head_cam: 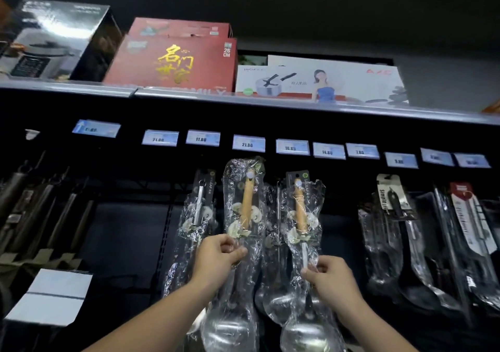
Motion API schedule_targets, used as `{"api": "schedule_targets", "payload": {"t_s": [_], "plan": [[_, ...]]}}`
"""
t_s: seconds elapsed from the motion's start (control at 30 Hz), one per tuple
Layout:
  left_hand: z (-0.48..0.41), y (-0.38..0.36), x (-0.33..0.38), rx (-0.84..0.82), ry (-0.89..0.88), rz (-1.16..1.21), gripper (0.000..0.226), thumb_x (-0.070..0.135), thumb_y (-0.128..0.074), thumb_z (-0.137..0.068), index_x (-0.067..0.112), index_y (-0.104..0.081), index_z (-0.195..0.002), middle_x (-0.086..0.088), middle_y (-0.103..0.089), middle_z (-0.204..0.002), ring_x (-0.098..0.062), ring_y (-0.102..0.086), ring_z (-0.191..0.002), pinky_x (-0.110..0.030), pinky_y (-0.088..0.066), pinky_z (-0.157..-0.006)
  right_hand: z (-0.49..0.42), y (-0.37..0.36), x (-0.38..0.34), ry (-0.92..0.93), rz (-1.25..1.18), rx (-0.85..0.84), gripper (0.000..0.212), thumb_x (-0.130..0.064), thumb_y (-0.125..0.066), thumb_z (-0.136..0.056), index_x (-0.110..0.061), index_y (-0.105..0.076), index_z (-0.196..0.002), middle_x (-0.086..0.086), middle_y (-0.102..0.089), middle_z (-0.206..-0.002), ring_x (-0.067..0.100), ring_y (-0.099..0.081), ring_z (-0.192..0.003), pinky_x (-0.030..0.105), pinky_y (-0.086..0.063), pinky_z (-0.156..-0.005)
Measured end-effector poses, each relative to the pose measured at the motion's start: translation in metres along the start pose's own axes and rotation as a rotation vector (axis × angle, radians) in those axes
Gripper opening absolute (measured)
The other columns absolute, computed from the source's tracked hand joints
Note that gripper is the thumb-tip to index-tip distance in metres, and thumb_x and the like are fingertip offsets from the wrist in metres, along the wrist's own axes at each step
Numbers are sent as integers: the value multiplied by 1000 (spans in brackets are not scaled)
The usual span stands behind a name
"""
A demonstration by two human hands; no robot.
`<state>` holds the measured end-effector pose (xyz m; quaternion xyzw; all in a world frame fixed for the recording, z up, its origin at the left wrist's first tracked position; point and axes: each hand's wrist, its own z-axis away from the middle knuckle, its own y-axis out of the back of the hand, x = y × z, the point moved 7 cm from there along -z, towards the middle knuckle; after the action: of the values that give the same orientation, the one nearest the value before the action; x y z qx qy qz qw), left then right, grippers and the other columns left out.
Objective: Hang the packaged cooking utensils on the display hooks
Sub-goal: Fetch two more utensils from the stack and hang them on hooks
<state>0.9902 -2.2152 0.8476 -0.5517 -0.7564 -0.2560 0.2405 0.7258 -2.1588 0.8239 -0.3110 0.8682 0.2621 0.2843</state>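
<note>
Two packaged ladles with wooden handles, wrapped in clear plastic, hang upright at the middle of the display. My left hand [220,257] pinches the wrapper of the left ladle [244,205] at its metal stem. My right hand [328,277] pinches the stem of the right ladle [300,211] through the plastic. The top holes of both packs sit at hook height under the price tags; the hooks themselves are hidden in the dark. Their steel bowls hang low between my forearms.
A packaged utensil with a steel handle [200,205] hangs just left of my left hand. Black packaged utensils [400,216] fill the hooks at right, steel items [40,203] at left. Price tags [248,143] line the rail. Cookware boxes [173,62] stand on the shelf above.
</note>
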Motion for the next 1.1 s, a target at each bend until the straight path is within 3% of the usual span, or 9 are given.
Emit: {"api": "schedule_targets", "payload": {"t_s": [0.07, 0.17, 0.27, 0.37, 0.47, 0.63, 0.83, 1.0, 1.1], "plan": [[0, 1, 1, 7, 10, 8, 16, 23, -82, -79, 13, -69, -81, -5, -73, -83, -19, -71, -81, -33, -58, -74, -2, 0, 0, 4, -2, 1, 36, -22, -79, -83, -6, -53, -63, -2, -53, -56, 3, -43, -41, 23, -36, -49], [-4, 1, 1, 15, 27, 29, 15, 21, -82, -80, 12, -70, -80, -6, -74, -82, -21, -72, -80, -33, -56, -72, -3, 1, 0, 17, -49, 10, 43, -18, -79, -82, -14, -43, -59, 6, -61, -61, 17, -53, -46, 26, -39, -48], [-6, 2, 4, 21, 28, 33, 15, 21, -82, -80, 12, -71, -78, -6, -73, -81, -20, -71, -79, -27, -50, -65, -5, 0, 2, 16, -50, -5, 42, -18, -79, -82, -13, -43, -60, 3, -54, -61, 13, -48, -49, 27, -39, -49], [-10, 1, 7, 21, 29, 47, 14, 21, -83, -80, 12, -71, -78, -5, -73, -80, -17, -69, -76, -26, -47, -64, -8, 0, 4, 10, -39, -24, 35, -19, -79, -83, -1, -53, -66, 3, -53, -62, 11, -48, -48, 27, -42, -47], [-11, -2, 3, 6, 51, 66, 15, 20, -83, -79, 11, -72, -80, -4, -75, -82, -18, -71, -79, -30, -53, -70, -9, 2, 4, 22, -37, -24, 33, -19, -79, -83, -5, -53, -66, 2, -52, -61, 9, -48, -46, 25, -42, -46], [-7, -3, -8, -12, 89, 79, 15, 16, -82, -79, 7, -70, -83, -2, -76, -82, -20, -73, -81, -35, -57, -77, -9, 2, 7, 13, -30, -22, 37, -20, -79, -83, 10, -56, -79, 3, -52, -63, 10, -49, -47, 27, -43, -48], [-13, -5, -11, 3, 120, 96, 14, 14, -81, -80, 7, -70, -84, -2, -77, -83, -20, -73, -81, -32, -54, -70, -6, 1, 3, 14, -55, -34, 34, -18, -77, -85, 7, -56, -76, 3, -53, -67, -2, -44, -39, 14, -38, -40], [-19, -9, -20, -12, 153, 85, 15, 15, -81, -79, 11, -71, -89, -4, -77, -86, -23, -74, -78, -43, -60, -77, -3, 0, -5, 54, -54, -16, 36, -21, -78, -85, -12, -48, -66, -8, -49, -60, -1, -40, -45, 17, -36, -50], [-21, -12, -23, -18, 143, 77, 15, 16, -80, -80, 10, -71, -90, -3, -78, -83, -18, -70, -69, -36, -55, -62, -6, -2, -10, 81, -70, -17, 39, -22, -79, -84, -14, -45, -66, -6, -47, -60, 1, -40, -47, 20, -35, -53]]}}
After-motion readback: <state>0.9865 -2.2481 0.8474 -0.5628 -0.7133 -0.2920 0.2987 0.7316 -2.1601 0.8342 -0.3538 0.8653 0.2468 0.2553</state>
